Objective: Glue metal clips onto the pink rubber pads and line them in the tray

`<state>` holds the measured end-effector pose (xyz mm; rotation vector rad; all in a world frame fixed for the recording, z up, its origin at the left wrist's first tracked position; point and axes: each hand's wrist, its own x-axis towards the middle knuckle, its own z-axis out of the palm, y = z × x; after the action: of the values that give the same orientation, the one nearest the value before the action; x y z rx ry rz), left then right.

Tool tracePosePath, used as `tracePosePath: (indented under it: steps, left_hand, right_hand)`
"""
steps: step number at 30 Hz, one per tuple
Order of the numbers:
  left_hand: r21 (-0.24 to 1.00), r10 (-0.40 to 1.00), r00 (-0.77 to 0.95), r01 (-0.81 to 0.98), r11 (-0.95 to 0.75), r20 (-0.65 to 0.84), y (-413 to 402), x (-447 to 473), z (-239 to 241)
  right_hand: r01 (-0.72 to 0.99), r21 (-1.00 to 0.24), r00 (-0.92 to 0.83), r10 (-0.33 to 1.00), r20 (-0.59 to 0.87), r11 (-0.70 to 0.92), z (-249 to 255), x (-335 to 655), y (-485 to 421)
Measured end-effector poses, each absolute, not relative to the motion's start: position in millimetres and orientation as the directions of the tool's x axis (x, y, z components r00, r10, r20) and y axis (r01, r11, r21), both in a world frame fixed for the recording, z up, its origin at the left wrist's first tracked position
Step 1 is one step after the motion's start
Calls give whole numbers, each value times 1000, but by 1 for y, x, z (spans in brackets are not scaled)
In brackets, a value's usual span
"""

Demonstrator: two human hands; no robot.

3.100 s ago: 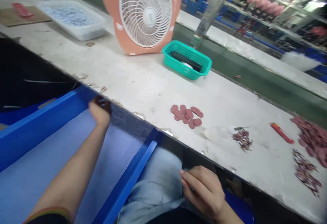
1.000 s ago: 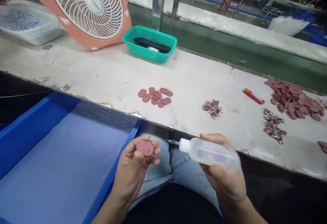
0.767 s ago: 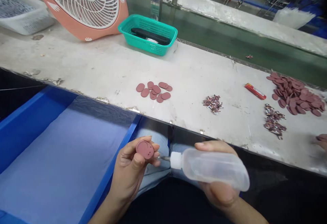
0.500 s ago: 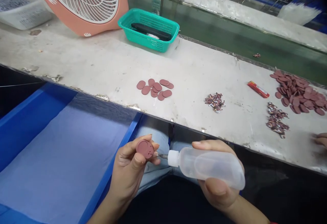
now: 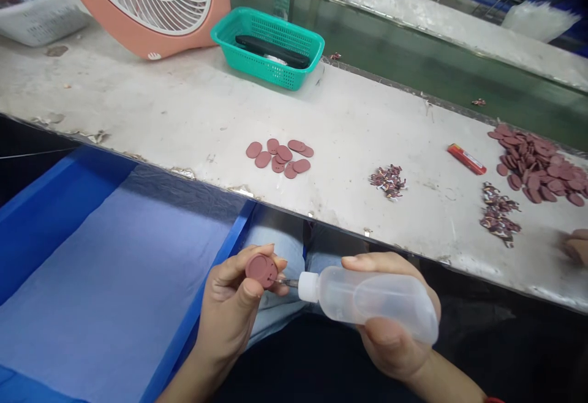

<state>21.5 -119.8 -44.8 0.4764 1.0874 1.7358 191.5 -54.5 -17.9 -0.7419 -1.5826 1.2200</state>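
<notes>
Between thumb and fingers, my left hand (image 5: 234,302) pinches a reddish-brown oval disc (image 5: 260,270) with small holes near one edge. My right hand (image 5: 395,335) is wrapped round a translucent squeeze bottle (image 5: 379,302) with a white cap and a thin metal nozzle (image 5: 287,282). The bottle lies nearly level, its nozzle tip at the holed edge of the disc. Whether the tip touches the disc, I cannot tell. Beyond my hands, several similar oval discs (image 5: 283,154) lie loosely grouped on the worktable (image 5: 184,115).
A small heap of brown and white bits (image 5: 388,181) and another such heap (image 5: 500,216) lie rightward, near a red packet (image 5: 467,159) and a large disc pile (image 5: 539,164). Behind stand a green basket (image 5: 269,78) and an orange fan (image 5: 151,41). A blue bin (image 5: 92,286) sits left; another person's hand (image 5: 577,247) shows right.
The bottle has shifted slightly left, bringing its nozzle tip closer onto the disc's edge. A small bit now shows on the green strip behind the basket. My grips are unchanged.
</notes>
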Motion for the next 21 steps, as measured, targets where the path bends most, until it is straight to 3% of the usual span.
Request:
tracePosePath:
  steps: [8,14,21]
  left_hand:
    - [835,881,-441,-540,-109,-170,-119,21,-45]
    - [830,882,-439,-548,-109,-174,-120,20,-46]
    - [841,887,-438,-527,-122,-146,-121,21,-46]
  right_hand:
    - [-25,-932,-328,878,349,361,-12,187,-53]
    - [-117,-951,-322,895,309,287,-18,189,-55]
    - [-81,-956,-331,897,292,282,-15,189,-54]
